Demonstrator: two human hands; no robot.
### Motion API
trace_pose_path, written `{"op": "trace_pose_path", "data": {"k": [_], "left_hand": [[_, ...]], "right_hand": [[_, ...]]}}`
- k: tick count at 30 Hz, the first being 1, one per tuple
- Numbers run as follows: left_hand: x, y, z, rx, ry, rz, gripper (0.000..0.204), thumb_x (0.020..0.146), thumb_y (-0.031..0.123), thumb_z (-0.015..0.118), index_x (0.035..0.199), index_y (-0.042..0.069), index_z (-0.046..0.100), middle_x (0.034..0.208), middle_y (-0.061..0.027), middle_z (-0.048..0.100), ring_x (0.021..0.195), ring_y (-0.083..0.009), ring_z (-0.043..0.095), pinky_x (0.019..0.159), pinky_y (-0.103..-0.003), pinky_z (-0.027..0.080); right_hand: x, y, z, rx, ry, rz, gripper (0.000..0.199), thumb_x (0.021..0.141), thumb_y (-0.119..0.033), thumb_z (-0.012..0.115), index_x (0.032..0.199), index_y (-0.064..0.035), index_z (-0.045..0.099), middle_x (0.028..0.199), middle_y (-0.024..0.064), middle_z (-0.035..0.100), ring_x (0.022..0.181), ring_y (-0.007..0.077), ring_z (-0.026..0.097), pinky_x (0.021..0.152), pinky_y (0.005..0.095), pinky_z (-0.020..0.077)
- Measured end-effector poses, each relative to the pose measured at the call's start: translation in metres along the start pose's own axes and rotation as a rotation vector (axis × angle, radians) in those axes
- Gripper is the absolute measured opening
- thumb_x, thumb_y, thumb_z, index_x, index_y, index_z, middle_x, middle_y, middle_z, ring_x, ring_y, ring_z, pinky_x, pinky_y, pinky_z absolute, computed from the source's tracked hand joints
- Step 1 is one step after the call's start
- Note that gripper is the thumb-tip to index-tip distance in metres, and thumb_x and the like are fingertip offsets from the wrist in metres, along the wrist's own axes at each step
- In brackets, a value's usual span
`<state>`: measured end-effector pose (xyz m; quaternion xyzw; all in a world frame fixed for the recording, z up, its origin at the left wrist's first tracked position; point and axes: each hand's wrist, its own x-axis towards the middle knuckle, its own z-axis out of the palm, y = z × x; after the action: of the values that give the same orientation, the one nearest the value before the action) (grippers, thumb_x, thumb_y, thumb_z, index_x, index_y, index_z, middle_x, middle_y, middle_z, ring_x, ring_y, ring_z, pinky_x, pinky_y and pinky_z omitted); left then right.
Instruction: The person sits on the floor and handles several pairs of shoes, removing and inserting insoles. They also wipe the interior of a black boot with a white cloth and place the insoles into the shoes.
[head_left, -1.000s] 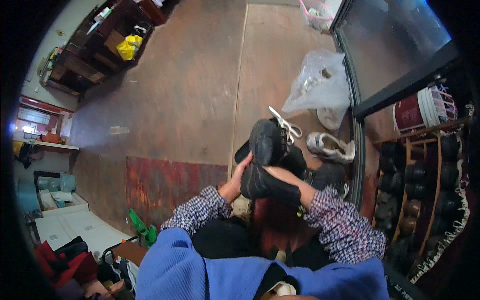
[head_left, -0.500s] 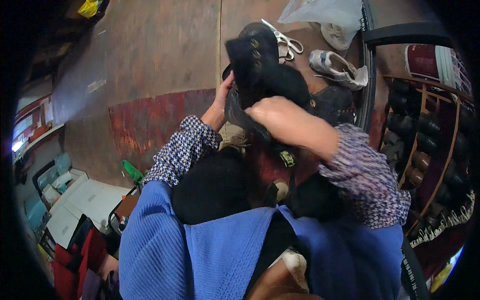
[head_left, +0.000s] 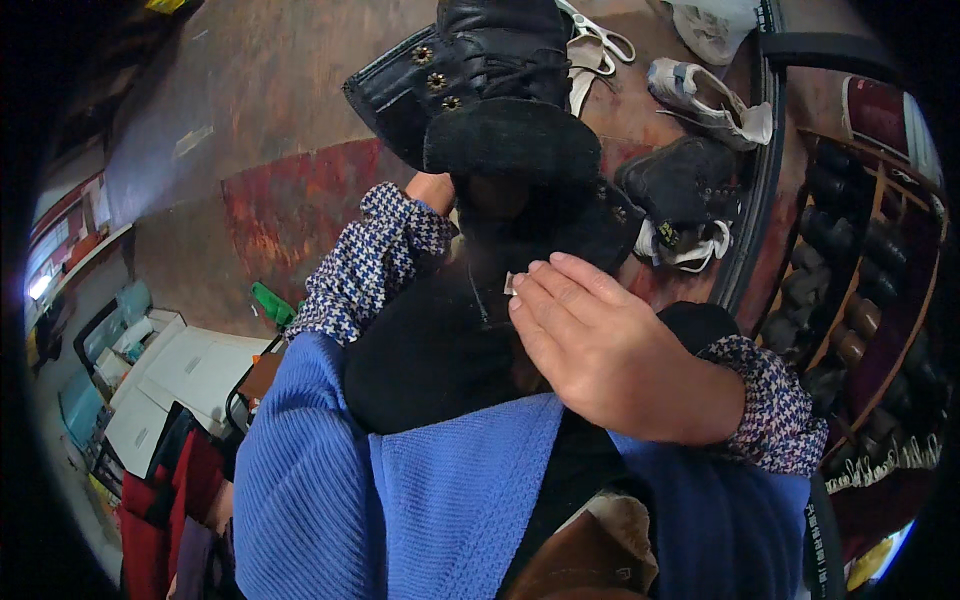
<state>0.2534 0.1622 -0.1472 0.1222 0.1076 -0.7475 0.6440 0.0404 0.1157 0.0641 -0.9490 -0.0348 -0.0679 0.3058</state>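
Observation:
A black leather lace-up boot (head_left: 505, 55) with brass-coloured eyelets hangs over my lap, its open top and dark tongue (head_left: 510, 140) toward me. My left hand (head_left: 430, 188) grips it from the left and beneath; its fingers are hidden behind the leather. Below the boot opening, my right hand (head_left: 600, 350) is palm down, fingers close together and pointing left. A small pale piece (head_left: 511, 284) pokes out at its fingertips against dark material. The thumb is hidden, so what lies under the fingers cannot be made out fully.
White-handled scissors (head_left: 600, 35), a white-and-grey shoe (head_left: 705, 105) and another dark shoe (head_left: 680, 185) lie on the floor beyond the boot. A black metal bar (head_left: 760, 180) runs along the right. Farther right stands a shoe rack (head_left: 850, 300). A green object (head_left: 272, 303) lies at left.
The boot has turned, showing its eyelets and opening, and now looks closer. My right hand has left the boot's side and come down toward my lap. My left hand is now mostly hidden.

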Motion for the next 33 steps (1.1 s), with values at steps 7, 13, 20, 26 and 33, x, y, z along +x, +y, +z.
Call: {"op": "trace_pose_path", "data": {"k": [7,13,20,26,33], "left_hand": [[-0.005,-0.014,-0.014,0.35,0.314,-0.041,0.049,0.087,0.036,0.052,0.123,0.004,0.046,0.123,-0.0122,0.05,0.113,-0.0251,0.048,0.097,-0.041,0.039],[-0.023,-0.045,0.001,0.347,0.402,-0.415,0.055,0.088,0.047,0.043,0.13,0.011,0.04,0.126,-0.0091,0.048,0.112,-0.0243,0.049,0.097,-0.041,0.038],[-0.044,-0.075,-0.021,0.51,0.219,-0.66,0.056,0.087,0.04,0.051,0.134,0.014,0.034,0.135,-0.0032,0.038,0.12,-0.0199,0.039,0.098,-0.038,0.035],[-0.021,-0.074,0.013,0.578,0.457,-0.562,0.044,0.088,0.04,0.049,0.123,0.013,0.045,0.119,-0.0063,0.051,0.105,-0.0228,0.05,0.088,-0.041,0.043],[0.006,-0.077,-0.043,0.651,0.488,-0.546,0.039,0.089,0.035,0.05,0.118,0.009,0.052,0.113,-0.0046,0.056,0.1,-0.0173,0.053,0.087,-0.033,0.042]], "right_hand": [[0.015,0.043,0.034,0.243,-0.151,0.523,0.027,0.075,-0.005,0.048,0.099,0.0033,0.056,0.099,0.0236,0.056,0.093,0.035,0.055,0.081,0.0391,0.0445],[-0.02,0.066,0.13,0.238,0.189,0.667,0.023,0.077,-0.006,0.047,0.096,-0.0002,0.058,0.09,0.0222,0.059,0.08,0.038,0.057,0.069,0.0435,0.0472],[-0.063,0.025,0.202,0.22,0.044,0.939,0.012,0.076,-0.005,0.048,0.082,0.0,0.058,0.078,0.022,0.06,0.074,0.0385,0.059,0.067,0.0455,0.0473],[-0.043,0.059,0.213,0.039,-0.049,0.933,0.012,0.075,-0.006,0.051,0.067,-0.0029,0.06,0.069,0.0173,0.062,0.065,0.0321,0.062,0.06,0.0418,0.0499],[-0.051,0.056,0.225,0.095,-0.175,0.951,0.015,0.079,-0.008,0.047,0.084,-0.0033,0.061,0.077,0.0167,0.063,0.073,0.0325,0.063,0.065,0.0418,0.0497]]}}
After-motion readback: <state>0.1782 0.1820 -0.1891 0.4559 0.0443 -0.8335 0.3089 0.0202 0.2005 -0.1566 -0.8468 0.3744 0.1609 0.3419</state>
